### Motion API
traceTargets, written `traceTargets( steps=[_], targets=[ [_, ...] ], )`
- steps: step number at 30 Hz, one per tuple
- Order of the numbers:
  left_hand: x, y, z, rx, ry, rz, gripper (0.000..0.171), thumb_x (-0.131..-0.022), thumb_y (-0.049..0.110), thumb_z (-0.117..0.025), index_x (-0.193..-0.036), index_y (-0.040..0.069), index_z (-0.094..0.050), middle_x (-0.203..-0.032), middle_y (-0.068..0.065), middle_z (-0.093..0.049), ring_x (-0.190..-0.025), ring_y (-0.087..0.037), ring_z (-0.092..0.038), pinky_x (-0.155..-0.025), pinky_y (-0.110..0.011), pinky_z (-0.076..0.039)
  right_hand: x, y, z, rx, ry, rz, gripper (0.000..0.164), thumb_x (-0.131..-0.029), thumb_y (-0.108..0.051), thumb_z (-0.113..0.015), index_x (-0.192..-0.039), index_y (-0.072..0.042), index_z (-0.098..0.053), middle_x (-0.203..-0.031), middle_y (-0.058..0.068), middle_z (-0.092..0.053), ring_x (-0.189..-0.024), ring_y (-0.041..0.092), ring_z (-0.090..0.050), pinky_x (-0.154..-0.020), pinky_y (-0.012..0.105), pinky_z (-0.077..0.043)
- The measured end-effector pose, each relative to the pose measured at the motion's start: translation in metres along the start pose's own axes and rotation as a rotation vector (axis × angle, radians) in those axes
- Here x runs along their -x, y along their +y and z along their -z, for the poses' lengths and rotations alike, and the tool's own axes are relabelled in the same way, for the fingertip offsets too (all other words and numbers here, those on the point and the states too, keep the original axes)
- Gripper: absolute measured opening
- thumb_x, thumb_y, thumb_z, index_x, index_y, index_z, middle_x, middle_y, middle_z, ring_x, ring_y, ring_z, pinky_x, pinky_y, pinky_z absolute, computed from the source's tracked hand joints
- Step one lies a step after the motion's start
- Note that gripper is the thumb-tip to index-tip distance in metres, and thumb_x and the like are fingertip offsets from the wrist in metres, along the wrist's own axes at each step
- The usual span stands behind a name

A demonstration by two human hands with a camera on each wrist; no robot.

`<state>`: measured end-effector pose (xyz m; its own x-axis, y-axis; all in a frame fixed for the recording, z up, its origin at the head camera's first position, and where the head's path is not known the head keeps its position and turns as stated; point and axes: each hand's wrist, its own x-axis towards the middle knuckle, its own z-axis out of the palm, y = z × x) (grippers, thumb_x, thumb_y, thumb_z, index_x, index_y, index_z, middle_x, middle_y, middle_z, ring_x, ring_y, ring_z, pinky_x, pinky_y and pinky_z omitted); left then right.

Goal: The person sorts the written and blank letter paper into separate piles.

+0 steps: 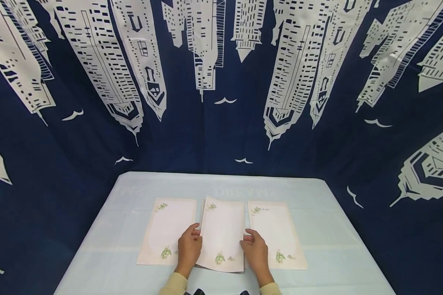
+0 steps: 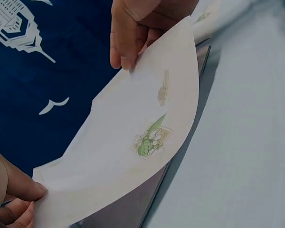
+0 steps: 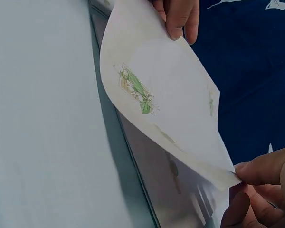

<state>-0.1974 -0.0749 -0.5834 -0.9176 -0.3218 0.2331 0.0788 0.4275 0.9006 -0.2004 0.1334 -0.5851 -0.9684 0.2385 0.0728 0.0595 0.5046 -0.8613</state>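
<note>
My left hand (image 1: 189,248) and right hand (image 1: 256,252) hold a sheet of stationery paper (image 1: 222,233) by its two long sides, between thumb and fingers. Pale pink with a white middle, the sheet bears green plant prints at its top left and bottom. In the left wrist view the left thumb (image 2: 31,187) presses on the paper's edge, and the paper bows upward off what lies below. The right wrist view shows the right thumb (image 3: 259,171) on the opposite edge. Underneath lies a flat, thin-edged piece (image 3: 154,175), mostly hidden by the raised sheet.
Similar printed sheets lie flat on either side, a left sheet (image 1: 162,233) and a right sheet (image 1: 275,233). All lie on a table with a pale blue cover (image 1: 107,246). Behind hangs a navy cloth (image 1: 214,139) printed with white buildings and birds.
</note>
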Motion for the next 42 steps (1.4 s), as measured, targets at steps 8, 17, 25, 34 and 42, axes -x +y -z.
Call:
traceTargets(
  steps=[8, 17, 25, 34, 42],
  targets=[
    [-0.007, -0.004, 0.018, -0.025, -0.002, 0.052, 0.028, -0.08, -0.01, -0.073, -0.107, -0.004, -0.074, -0.082, -0.009, -0.069, -0.072, -0.02, -0.067, -0.062, -0.03, -0.054, -0.003, -0.011, -0.003, -0.041, -0.01, -0.043, 0.03, -0.086, -0.001, -0.072, -0.115, 0.003, -0.07, -0.09, 0.007, -0.073, -0.077, 0.02, -0.069, -0.064, 0.029, -0.056],
    [-0.024, -0.008, 0.053, -0.106, -0.021, 0.141, 0.022, -0.083, -0.002, -0.075, -0.104, -0.002, -0.076, -0.078, -0.003, -0.069, -0.067, -0.015, -0.062, -0.057, -0.028, -0.048, -0.007, -0.027, -0.024, -0.108, -0.072, 0.004, 0.027, -0.084, 0.0, -0.071, -0.111, 0.003, -0.071, -0.083, 0.004, -0.07, -0.062, 0.013, -0.062, -0.055, 0.025, -0.052],
    [-0.037, -0.025, 0.09, -0.155, -0.004, 0.169, 0.023, -0.085, -0.001, -0.072, -0.108, -0.005, -0.074, -0.082, -0.008, -0.071, -0.069, -0.019, -0.063, -0.059, -0.03, -0.048, -0.009, -0.048, -0.059, -0.088, -0.159, 0.059, 0.025, -0.084, -0.002, -0.074, -0.109, 0.0, -0.072, -0.081, 0.0, -0.068, -0.067, 0.012, -0.063, -0.058, 0.027, -0.052],
    [-0.042, -0.041, 0.124, -0.227, 0.054, 0.157, 0.025, -0.085, -0.002, -0.07, -0.11, -0.007, -0.072, -0.083, -0.012, -0.07, -0.072, -0.026, -0.065, -0.063, -0.034, -0.048, -0.004, -0.067, -0.098, -0.097, -0.234, 0.116, 0.023, -0.084, 0.003, -0.068, -0.107, 0.0, -0.072, -0.077, -0.002, -0.066, -0.064, 0.01, -0.059, -0.056, 0.025, -0.05],
    [-0.048, -0.056, 0.133, -0.292, 0.085, 0.123, 0.022, -0.087, -0.004, -0.067, -0.108, -0.01, -0.071, -0.084, -0.017, -0.071, -0.076, -0.033, -0.066, -0.068, -0.047, -0.052, 0.001, -0.08, -0.115, -0.057, -0.3, 0.171, 0.028, -0.085, 0.004, -0.066, -0.113, 0.006, -0.07, -0.08, -0.001, -0.066, -0.066, 0.008, -0.058, -0.06, 0.024, -0.051]
  ],
)
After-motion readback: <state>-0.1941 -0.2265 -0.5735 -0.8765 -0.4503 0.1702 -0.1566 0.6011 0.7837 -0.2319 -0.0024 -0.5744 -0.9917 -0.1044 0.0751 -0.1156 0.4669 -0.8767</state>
